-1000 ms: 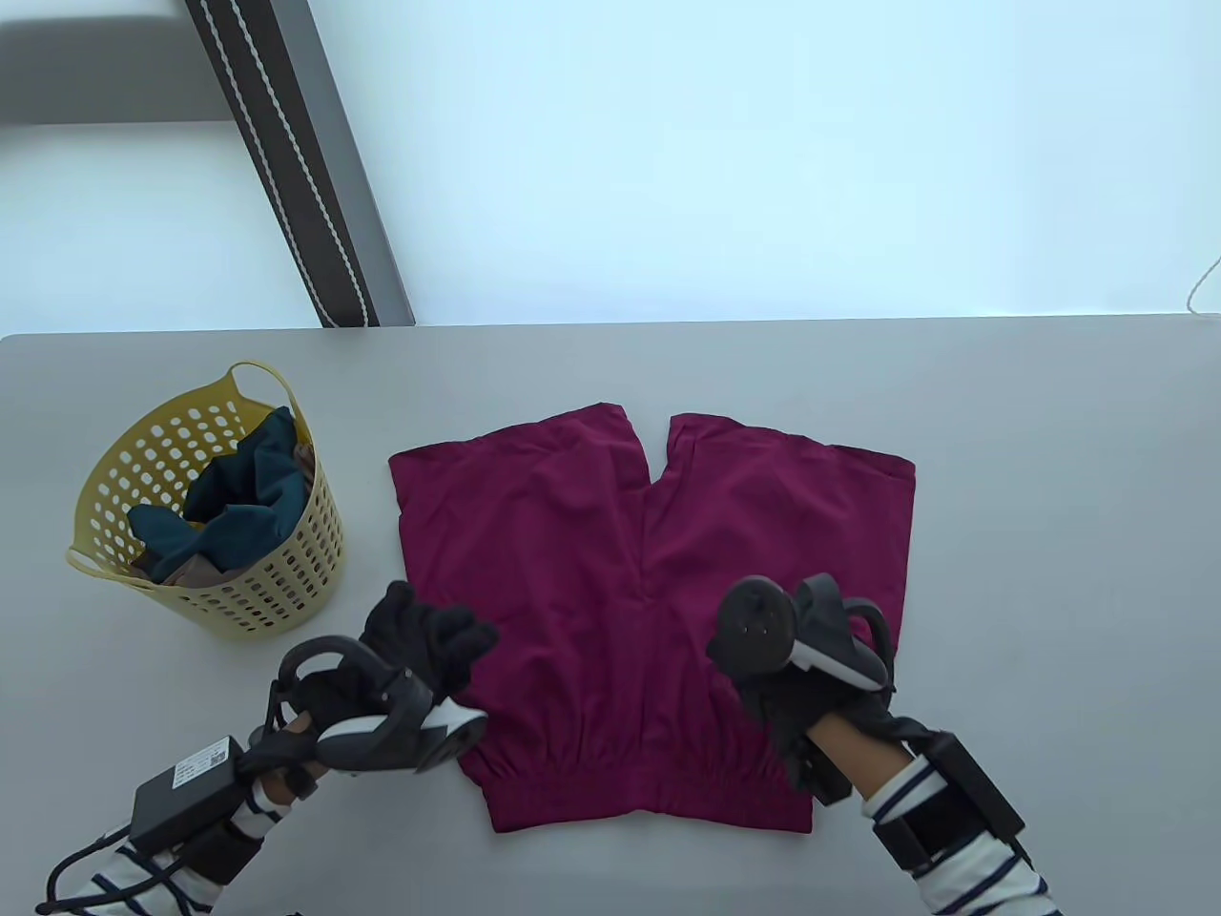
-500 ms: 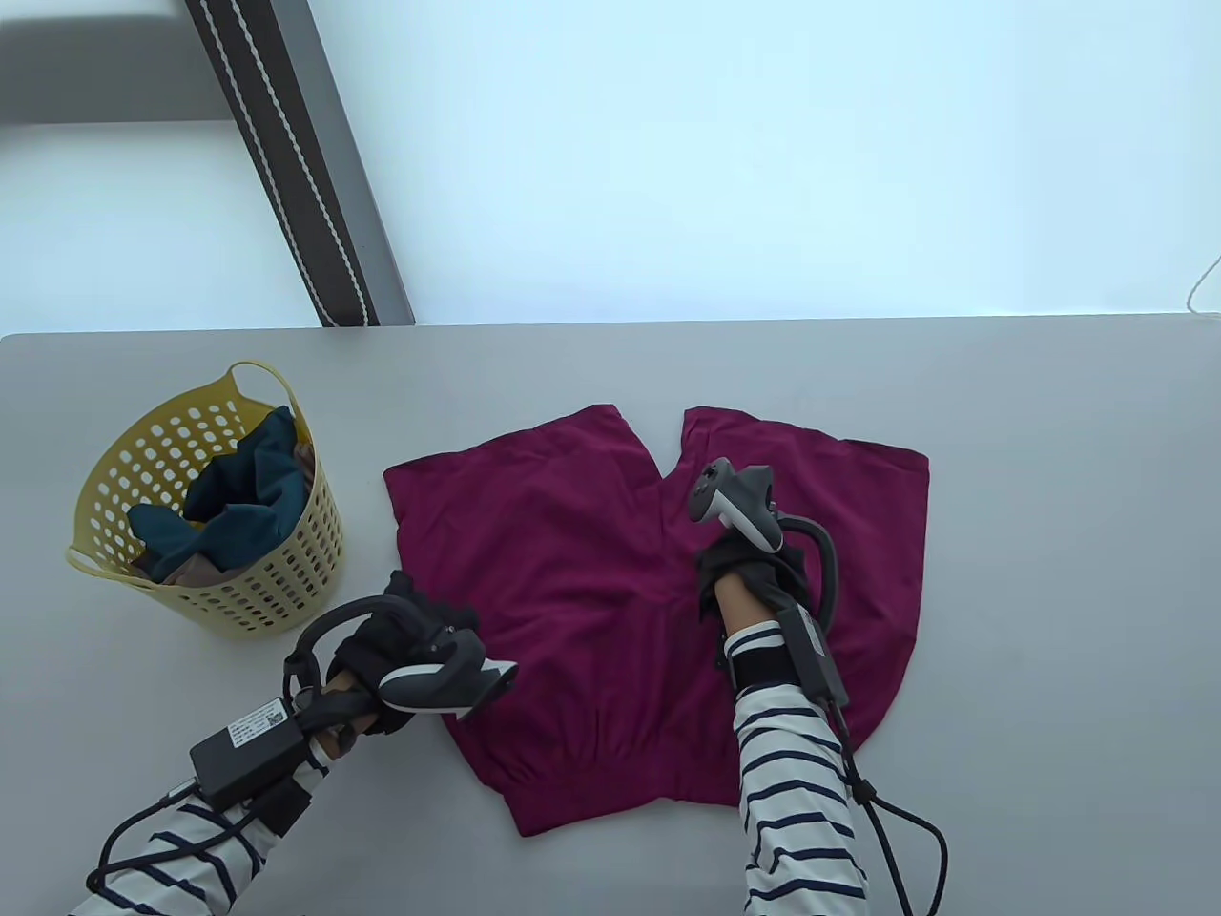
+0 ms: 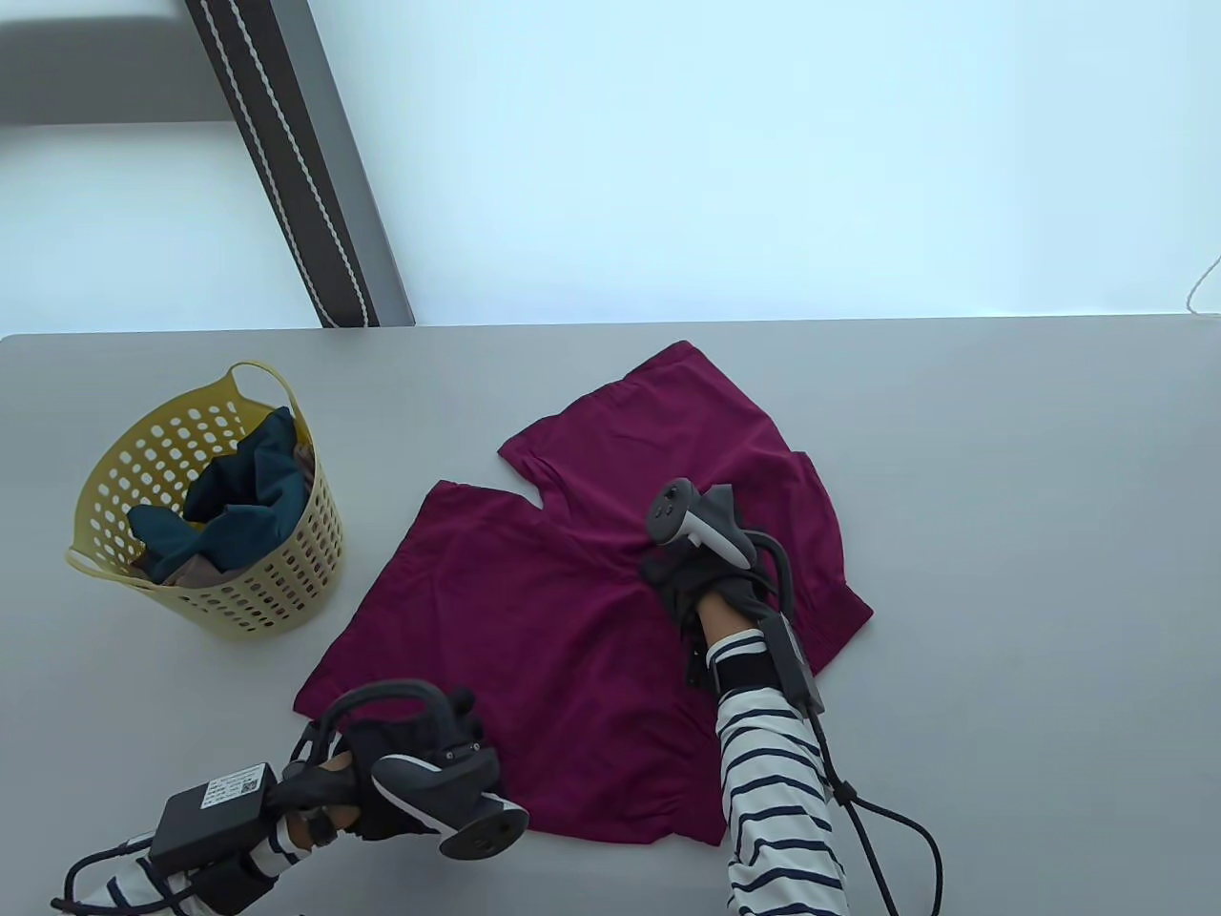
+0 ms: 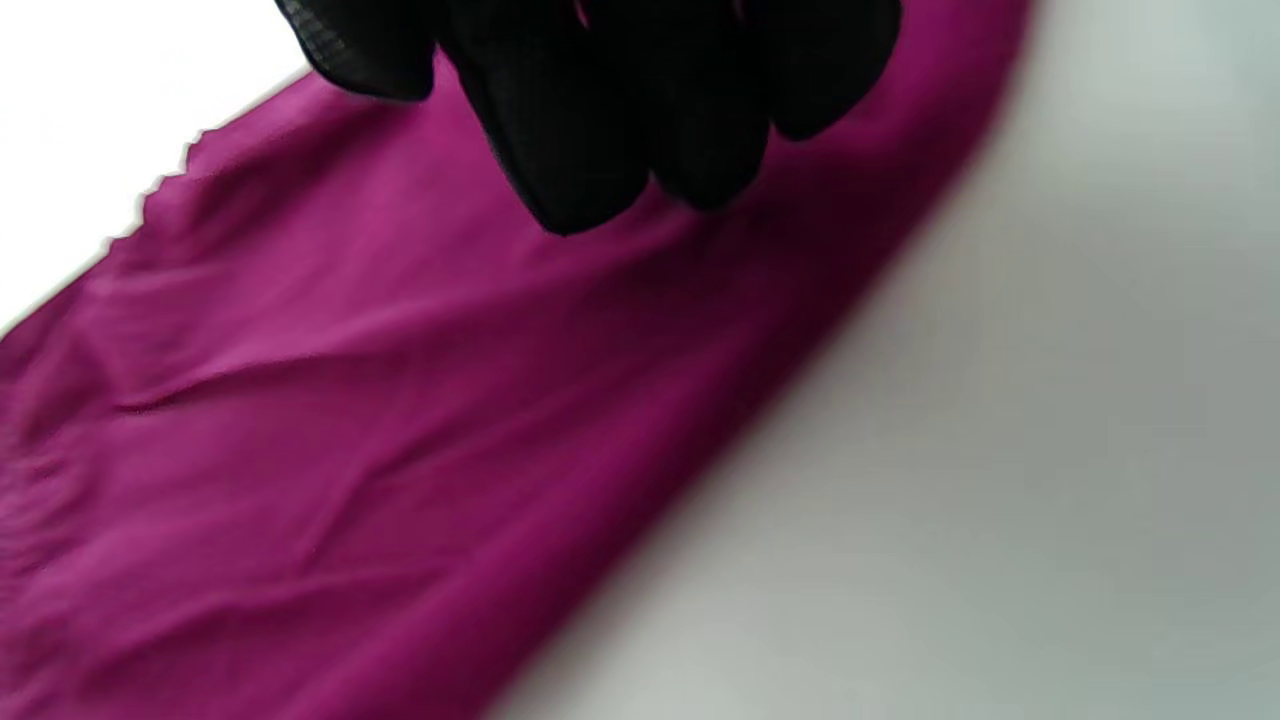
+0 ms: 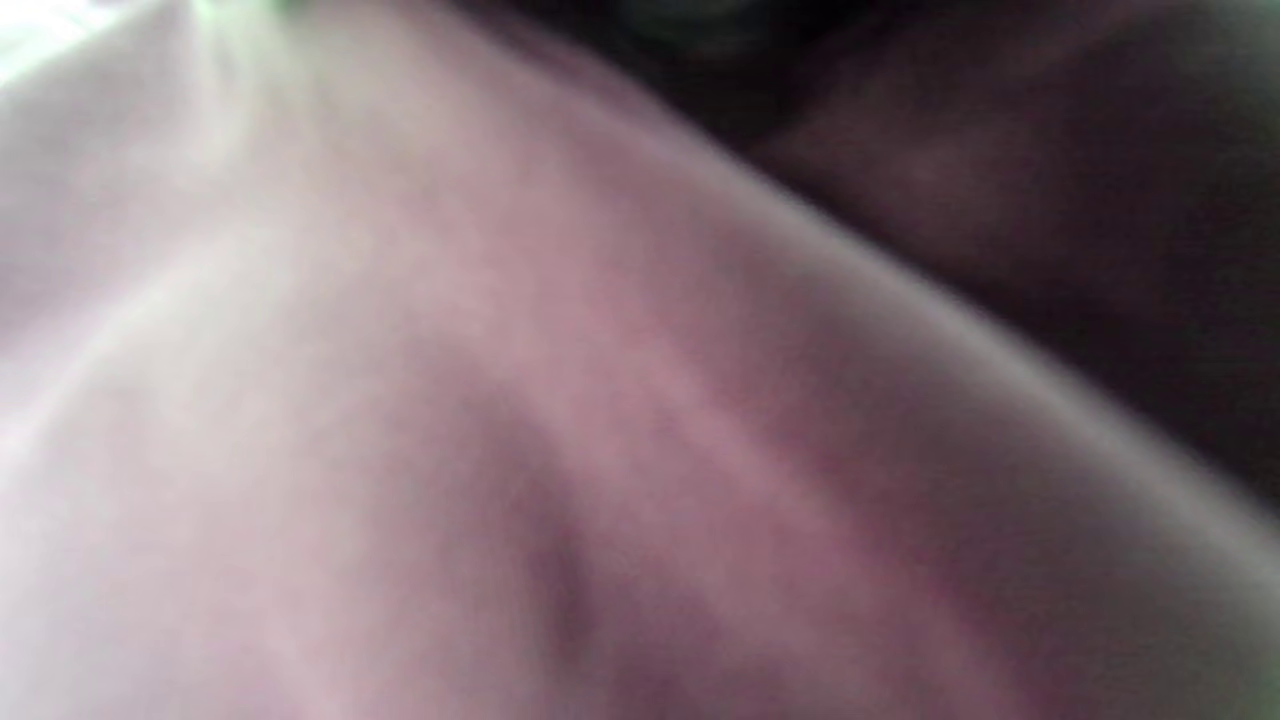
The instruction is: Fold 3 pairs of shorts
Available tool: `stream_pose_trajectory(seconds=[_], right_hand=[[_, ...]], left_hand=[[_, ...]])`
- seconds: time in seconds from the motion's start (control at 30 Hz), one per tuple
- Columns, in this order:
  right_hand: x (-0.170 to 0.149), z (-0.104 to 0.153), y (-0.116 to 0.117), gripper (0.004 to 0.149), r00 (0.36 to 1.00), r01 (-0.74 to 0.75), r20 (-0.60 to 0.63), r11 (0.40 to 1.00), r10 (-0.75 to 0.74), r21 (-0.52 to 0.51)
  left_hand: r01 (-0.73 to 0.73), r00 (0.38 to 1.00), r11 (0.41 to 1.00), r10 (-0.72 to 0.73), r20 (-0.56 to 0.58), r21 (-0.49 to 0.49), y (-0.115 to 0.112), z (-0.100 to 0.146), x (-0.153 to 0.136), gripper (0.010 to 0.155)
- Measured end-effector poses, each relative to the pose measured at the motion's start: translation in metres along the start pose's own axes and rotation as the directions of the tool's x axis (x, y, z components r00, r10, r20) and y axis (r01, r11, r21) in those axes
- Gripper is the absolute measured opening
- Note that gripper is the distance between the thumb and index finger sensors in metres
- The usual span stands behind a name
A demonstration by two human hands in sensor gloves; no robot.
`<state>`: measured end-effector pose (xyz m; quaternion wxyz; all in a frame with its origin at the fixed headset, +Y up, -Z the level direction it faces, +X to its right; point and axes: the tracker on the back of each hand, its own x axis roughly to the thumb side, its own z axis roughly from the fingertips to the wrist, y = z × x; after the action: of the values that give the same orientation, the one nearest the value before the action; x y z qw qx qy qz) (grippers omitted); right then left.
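Since the earlier frame the magenta shorts (image 3: 582, 611) have swung counter-clockwise, legs now pointing up-left, both hands shifted with them. Table view: right hand (image 3: 701, 582) presses on the crotch area, likely as a pivot; finger state cannot be told under the tracker. Left hand (image 3: 396, 763) sits at the near-left corner by the waistband, steering the turn. Yellow basket (image 3: 286, 596) with more clothes stands left on the tabletop (image 3: 1002, 477). Left wrist view: curled gloved fingers (image 4: 600, 130) on the cloth edge, grip unclear. Right wrist view: blurred pink fabric only.
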<state>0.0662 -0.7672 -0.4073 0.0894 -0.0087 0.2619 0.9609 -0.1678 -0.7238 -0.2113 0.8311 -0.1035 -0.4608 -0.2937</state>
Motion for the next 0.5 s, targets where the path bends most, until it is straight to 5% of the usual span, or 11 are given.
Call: stream_pose_trajectory(seconds=[0.1, 0.17, 0.27, 0.37, 0.47, 0.5], right_hand=[[-0.005, 0.019, -0.015, 0.077, 0.998, -0.002, 0.061, 0.994, 0.009, -0.109], [-0.012, 0.032, -0.028, 0.080, 0.998, -0.046, 0.044, 0.984, 0.054, -0.174], [-0.023, 0.055, -0.041, 0.077, 0.985, -0.170, -0.069, 0.962, 0.158, -0.215], [-0.036, 0.062, -0.033, 0.071, 0.944, -0.320, -0.105, 0.946, 0.313, -0.055], [-0.050, 0.048, -0.004, 0.074, 0.929, -0.337, -0.077, 0.913, 0.363, 0.231], [-0.050, 0.045, -0.001, 0.079, 0.931, -0.332, -0.077, 0.914, 0.357, 0.232]], left_hand=[[0.094, 0.956, 0.995, -0.094, -0.278, -0.013, -0.010, -0.004, -0.029, 0.073], [0.131, 0.923, 0.983, -0.170, -0.347, -0.132, -0.022, -0.011, -0.043, 0.080], [0.132, 0.895, 0.954, -0.232, -0.382, -0.270, -0.045, -0.022, -0.058, 0.072], [0.105, 0.902, 0.926, -0.242, -0.357, -0.362, -0.061, -0.025, -0.060, 0.058], [0.123, 0.907, 0.920, -0.256, -0.335, -0.371, -0.058, -0.020, -0.060, 0.060], [0.120, 0.914, 0.916, -0.252, -0.317, -0.383, -0.056, -0.018, -0.061, 0.061]])
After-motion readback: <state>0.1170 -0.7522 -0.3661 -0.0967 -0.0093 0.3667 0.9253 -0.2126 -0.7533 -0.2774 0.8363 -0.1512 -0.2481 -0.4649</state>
